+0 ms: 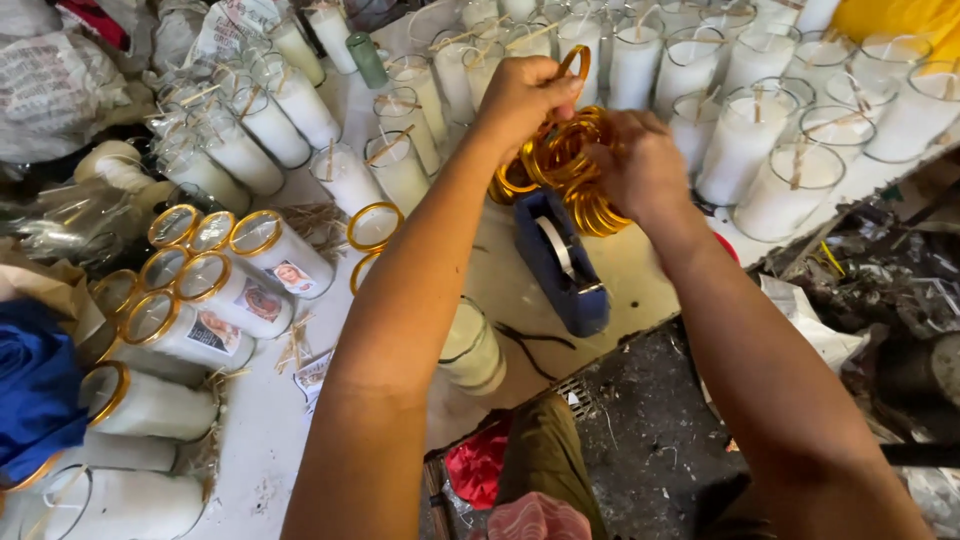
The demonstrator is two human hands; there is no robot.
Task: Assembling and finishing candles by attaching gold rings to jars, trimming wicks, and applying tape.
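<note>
My right hand (pixel 640 165) grips a bunch of gold rings (pixel 560 160) held above the table. My left hand (pixel 522 92) pinches one single gold ring (pixel 576 60) just above that bunch, lifted slightly apart from it. Directly below both hands a blue tape dispenser (pixel 562 262) stands on the white table (pixel 270 420). A glass candle jar (pixel 473 348) lies on its side under my left forearm, partly hidden by it. Another jar with a gold ring on its rim (pixel 374 225) stands left of my left arm.
Several white candle jars with wooden wick sticks (pixel 745 135) fill the back of the table. Gold-rimmed jars with picture labels (pixel 240 290) lie stacked at the left. A green bottle (pixel 367 58) stands at the back. Debris covers the floor (pixel 650 440) beside the table's edge.
</note>
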